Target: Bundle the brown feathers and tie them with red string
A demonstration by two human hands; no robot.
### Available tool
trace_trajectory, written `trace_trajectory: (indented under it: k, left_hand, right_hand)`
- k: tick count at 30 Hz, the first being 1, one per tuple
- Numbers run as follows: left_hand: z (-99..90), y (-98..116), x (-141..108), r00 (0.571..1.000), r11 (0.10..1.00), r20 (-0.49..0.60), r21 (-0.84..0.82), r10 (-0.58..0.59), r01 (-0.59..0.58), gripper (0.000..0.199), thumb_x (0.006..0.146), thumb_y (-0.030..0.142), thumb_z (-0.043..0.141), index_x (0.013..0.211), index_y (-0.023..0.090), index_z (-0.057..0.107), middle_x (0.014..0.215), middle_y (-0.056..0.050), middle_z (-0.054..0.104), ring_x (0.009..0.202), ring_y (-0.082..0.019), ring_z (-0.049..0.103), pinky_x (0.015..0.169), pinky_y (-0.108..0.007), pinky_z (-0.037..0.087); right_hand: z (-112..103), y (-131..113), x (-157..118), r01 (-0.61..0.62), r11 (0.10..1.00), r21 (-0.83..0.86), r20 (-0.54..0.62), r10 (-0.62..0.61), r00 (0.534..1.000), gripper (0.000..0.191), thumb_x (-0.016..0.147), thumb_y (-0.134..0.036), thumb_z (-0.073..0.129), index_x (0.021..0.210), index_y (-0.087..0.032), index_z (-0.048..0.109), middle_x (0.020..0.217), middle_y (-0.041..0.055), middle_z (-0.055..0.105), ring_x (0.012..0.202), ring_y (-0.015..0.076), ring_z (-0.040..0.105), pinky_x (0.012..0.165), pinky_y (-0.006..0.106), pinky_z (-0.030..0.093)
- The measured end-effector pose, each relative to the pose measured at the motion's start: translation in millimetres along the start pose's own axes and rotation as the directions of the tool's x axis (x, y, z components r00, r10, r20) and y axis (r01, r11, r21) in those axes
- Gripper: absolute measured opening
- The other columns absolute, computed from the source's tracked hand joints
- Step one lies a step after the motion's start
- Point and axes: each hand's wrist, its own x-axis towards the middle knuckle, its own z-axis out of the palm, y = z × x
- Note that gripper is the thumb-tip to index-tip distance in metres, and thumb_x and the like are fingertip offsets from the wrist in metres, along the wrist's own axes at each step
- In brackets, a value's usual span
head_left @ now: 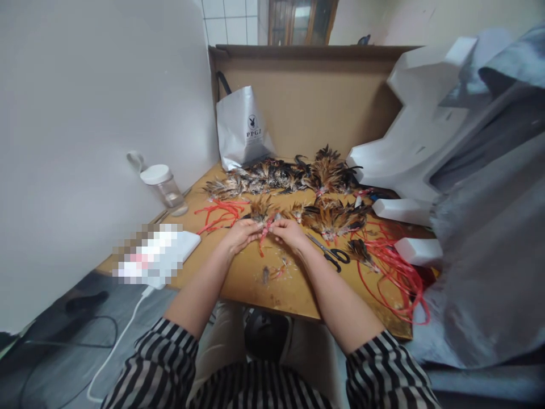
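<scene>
Between my two hands is a small bundle of brown feathers [260, 209], its tips pointing away from me. A red plastic tie [264, 232] is wrapped about its base, with one end hanging down. My left hand [243, 234] pinches the bundle's base from the left. Close against it, my right hand [288, 232] has its fingers closed on the red tie. Just right of my right hand lie black-handled scissors [332, 251]. Feather scraps and red bits [279, 271] are scattered on the wooden table [255, 289] below my hands.
Feather bunches [281, 173] line the table's back, with more [336, 218] at right. Red strips lie left [219, 215] and right [392, 267]. A clear jar [168, 190], white power bank [185, 244] and silver bag [242, 128] stand around. White foam [409, 130] and grey cloth [494, 227] border the right.
</scene>
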Motion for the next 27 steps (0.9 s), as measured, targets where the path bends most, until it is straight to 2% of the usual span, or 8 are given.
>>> trace_trajectory:
  k: [5,9,16,22,27]
  left_hand:
    - [8.3,6.1,8.2,0.998,0.997,-0.064,0.083,-0.003,0.008,0.025,0.052,0.023,0.077,0.066,0.007,0.064,0.066,-0.007,0.065,0.061,-0.01,0.06,0.065,-0.021,0.048]
    - [12.0,2.8,12.9,0.996,0.992,-0.081,0.122,0.022,-0.012,0.026,0.05,0.025,0.078,0.063,0.008,0.063,0.061,-0.006,0.064,0.057,-0.01,0.058,0.062,-0.021,0.047]
    - [7.6,-9.5,11.9,0.993,0.991,-0.081,0.107,0.09,-0.082,0.025,0.051,0.027,0.077,0.061,0.009,0.064,0.059,-0.006,0.064,0.056,-0.01,0.057,0.06,-0.022,0.046]
    - [8.2,-10.9,11.1,0.984,0.977,-0.102,0.173,0.142,-0.123,0.025,0.053,0.029,0.076,0.061,0.008,0.064,0.059,-0.006,0.064,0.054,-0.011,0.056,0.06,-0.024,0.045]
    - [1.7,-6.9,6.4,0.984,0.986,-0.125,0.122,0.129,-0.114,0.023,0.052,0.026,0.077,0.061,0.008,0.064,0.06,-0.006,0.064,0.056,-0.01,0.056,0.062,-0.022,0.045]
  right_hand:
    - [-3.7,-7.2,-0.7,0.018,0.997,-0.069,-0.035,-0.021,0.999,0.017,0.06,-0.03,0.061,0.066,-0.014,0.06,0.039,-0.0061,0.046,0.034,0.0043,0.034,0.038,0.018,0.025]
    - [-3.6,-8.8,-1.0,0.0,0.998,-0.061,-0.054,-0.003,0.999,0.017,0.059,-0.029,0.061,0.063,-0.013,0.059,0.037,-0.0066,0.045,0.034,0.0045,0.033,0.038,0.018,0.025]
    - [0.2,-3.1,1.0,-0.007,0.995,-0.103,-0.059,0.001,0.998,0.02,0.058,-0.033,0.06,0.065,-0.013,0.06,0.039,-0.0063,0.045,0.035,0.005,0.032,0.039,0.019,0.023]
    - [6.4,1.8,4.8,0.028,0.98,-0.196,-0.126,-0.054,0.991,0.02,0.055,-0.032,0.061,0.059,-0.013,0.059,0.045,-0.0048,0.049,0.04,0.0047,0.033,0.041,0.019,0.025]
    - [6.7,3.3,4.6,0.0,0.993,-0.118,-0.141,-0.017,0.99,0.016,0.056,-0.03,0.059,0.06,-0.015,0.056,0.041,-0.0053,0.047,0.037,0.0057,0.034,0.039,0.019,0.024]
